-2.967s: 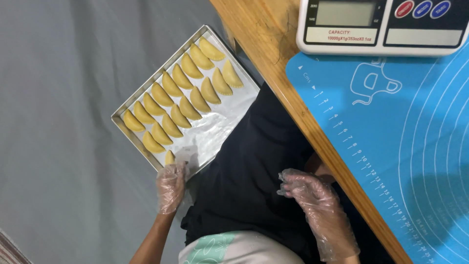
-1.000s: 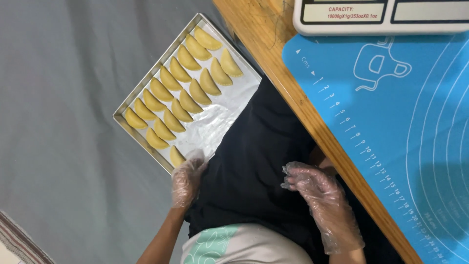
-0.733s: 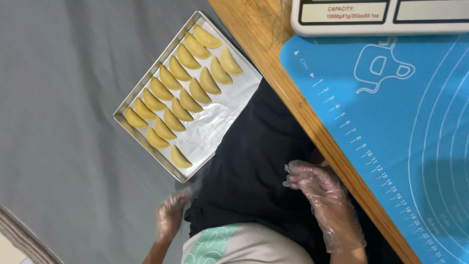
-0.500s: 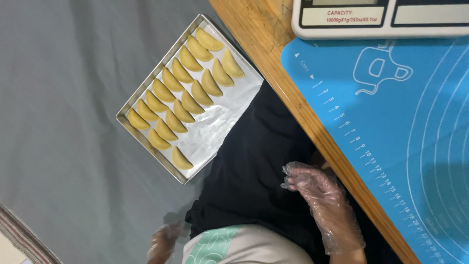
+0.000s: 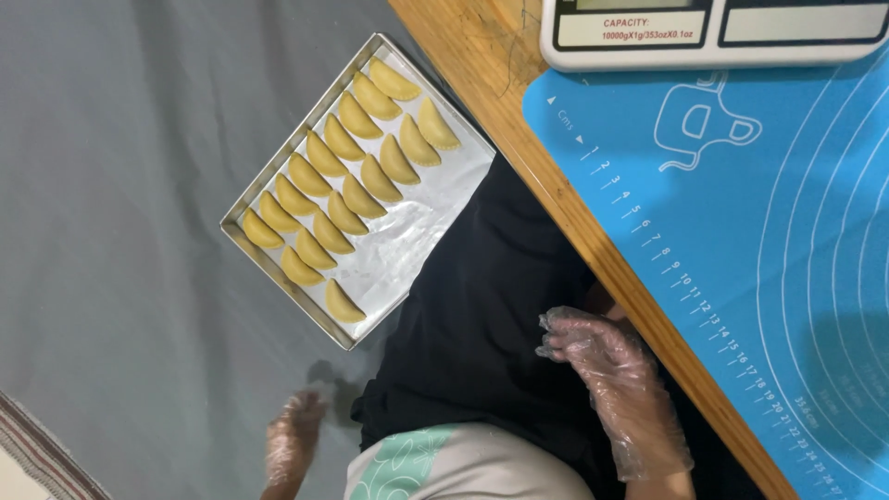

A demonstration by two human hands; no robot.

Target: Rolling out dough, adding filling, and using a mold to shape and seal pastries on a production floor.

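Even, soft indoor light, mostly sharp.
You see your left hand (image 5: 294, 437) smeared by motion blur, a faint shadow beside it, mild sheen on the tray (image 5: 278, 268) foil, and dimmer near-right corner.

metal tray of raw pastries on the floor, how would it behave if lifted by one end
The metal tray looks thin and shallow-rimmed, so it may flex or tilt. The half-moon pastries sit loose on a foil lining, so they would likely slide. They look soft, so probably easily dented.

Golden-yellow pastries (image 5: 344, 194) fill a silver tray (image 5: 278, 162) lined with pale foil, upper left of the frame. The floor (image 5: 111, 185) is grey. At right, a bright blue mat (image 5: 769, 259) with white markings covers the orange-brown counter (image 5: 491, 65). Clear, glossy gloves cover both hands.
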